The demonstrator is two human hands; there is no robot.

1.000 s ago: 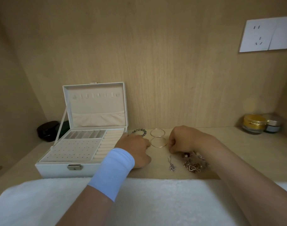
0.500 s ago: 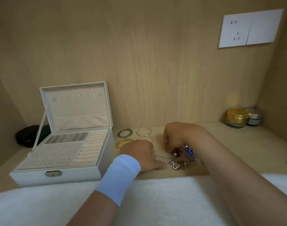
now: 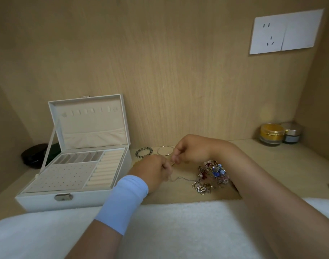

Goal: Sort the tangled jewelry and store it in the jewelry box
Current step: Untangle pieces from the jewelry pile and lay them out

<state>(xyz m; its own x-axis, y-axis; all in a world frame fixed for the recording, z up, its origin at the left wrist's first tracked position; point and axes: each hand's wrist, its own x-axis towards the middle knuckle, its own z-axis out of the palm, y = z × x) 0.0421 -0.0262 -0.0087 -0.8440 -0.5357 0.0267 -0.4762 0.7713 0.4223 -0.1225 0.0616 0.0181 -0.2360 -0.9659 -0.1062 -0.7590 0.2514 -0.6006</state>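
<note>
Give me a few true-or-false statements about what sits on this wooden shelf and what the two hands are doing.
1. The white hinged jewelry box stands open. True.
2. The box's ring rolls already hold rings. False: the trays look empty.
3. The tangled pile of mixed jewelry lies left of the box. False: it lies to its right, under the right hand's wrist.
4. The left hand and the right hand meet over a thin silver chain. True.
5. The gold-lidded glass jar sits beside the box. False: it stands far right, by the wall.
</note>
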